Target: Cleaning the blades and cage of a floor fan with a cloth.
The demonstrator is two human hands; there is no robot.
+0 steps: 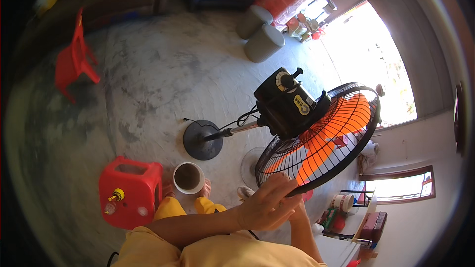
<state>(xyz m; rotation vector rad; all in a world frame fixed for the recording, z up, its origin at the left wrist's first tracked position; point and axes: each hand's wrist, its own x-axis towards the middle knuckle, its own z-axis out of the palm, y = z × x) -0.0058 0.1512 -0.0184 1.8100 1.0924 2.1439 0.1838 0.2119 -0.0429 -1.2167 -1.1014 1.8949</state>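
A black pedestal fan (293,107) with orange blades stands tilted before me, its wire guard (326,148) facing right and downward. My left hand (265,202) reaches across my body, its fingertips at the lower edge of the guard. Behind it, my right hand (298,211) is raised to the same part of the rim. The left hand covers most of the right one's fingers, so their grip is hidden. A metal pole (245,127) joins the black motor housing to a round base (202,144) on the floor. A thin cable (241,121) hangs near the pole.
A bucket of dark liquid (188,177) stands between my feet. Left of it, a red plastic stool (128,213) carries a small yellow-topped item (118,195). A red chair (77,55) and two grey cylindrical bins (264,44) stand farther off. Shelving (352,222) lines the right wall.
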